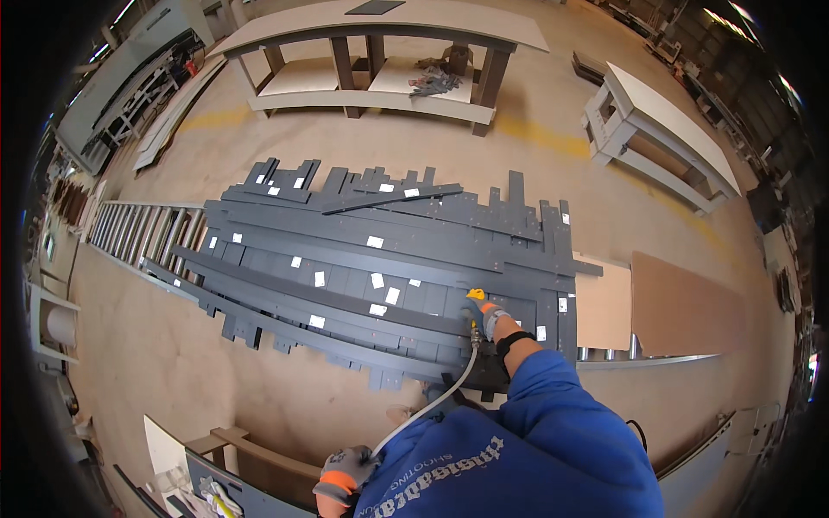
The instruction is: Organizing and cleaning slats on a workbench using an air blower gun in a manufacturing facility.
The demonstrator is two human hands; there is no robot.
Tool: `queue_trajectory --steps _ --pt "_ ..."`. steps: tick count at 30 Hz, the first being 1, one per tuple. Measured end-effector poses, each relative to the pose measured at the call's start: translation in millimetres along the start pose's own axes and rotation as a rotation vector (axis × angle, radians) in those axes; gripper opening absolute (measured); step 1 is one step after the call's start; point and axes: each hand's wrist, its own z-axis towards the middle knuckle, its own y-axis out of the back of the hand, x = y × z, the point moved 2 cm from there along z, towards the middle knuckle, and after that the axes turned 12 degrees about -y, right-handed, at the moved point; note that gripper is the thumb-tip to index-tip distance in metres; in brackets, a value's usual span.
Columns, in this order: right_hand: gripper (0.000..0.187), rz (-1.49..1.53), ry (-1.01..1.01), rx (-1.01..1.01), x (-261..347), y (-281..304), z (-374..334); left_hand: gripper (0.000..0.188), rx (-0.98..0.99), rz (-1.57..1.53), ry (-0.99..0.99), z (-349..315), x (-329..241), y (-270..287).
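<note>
My right hand [487, 318], in a grey and orange glove, reaches over the stack and grips a yellow air blow gun [476, 295]. From its metal fitting a pale air hose [460, 380] curves down toward my body. My left hand [344, 476], gloved alike, is closed on this hose at the lower edge. Beneath the gun lies a broad layer of dark grey boards [345, 229], narrow strips of many lengths, several bearing small white labels [376, 243]. One loose strip [393, 198] lies slantwise on top at the far side.
The boards rest on a roller conveyor [142, 233], whose rollers show at the left. Brown sheets [682, 304] lie at its right end. A long workbench [380, 33] stands beyond, a smaller bench [665, 129] far right. Dark panels and a frame [268, 457] are at lower left.
</note>
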Motion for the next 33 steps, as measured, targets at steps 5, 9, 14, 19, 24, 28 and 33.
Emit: queue_trajectory --steps 5,9,14,19,24,28,33 --pt "0.021 0.046 -0.055 0.107 44.8 -27.7 18.2 0.039 -0.024 0.032 0.027 -14.9 11.8 -7.0" --pt "0.017 0.176 -0.019 0.280 85.0 -52.3 23.5 0.038 -0.045 -0.035 0.082 -34.7 24.8 -13.9" --pt "0.022 0.484 -0.258 0.330 93.6 -68.2 30.4 0.034 -0.113 -0.060 0.092 -45.7 36.1 -27.2" --pt "0.027 0.310 -0.424 0.207 8.4 -92.3 62.4 0.035 -0.127 -0.064 0.073 -38.0 36.8 -34.4" --pt "0.028 0.289 -0.639 0.049 -73.0 -69.6 35.8 0.024 -0.091 0.116 -0.076 -10.8 10.3 -19.8" --pt "0.028 0.482 -0.814 -0.169 -123.2 -39.4 13.2 0.023 -0.064 0.198 -0.199 13.0 -3.9 -7.2" --pt "0.029 0.771 -0.942 -0.472 -179.2 -11.8 13.5 0.023 -0.056 0.207 -0.270 32.2 -27.7 7.5"
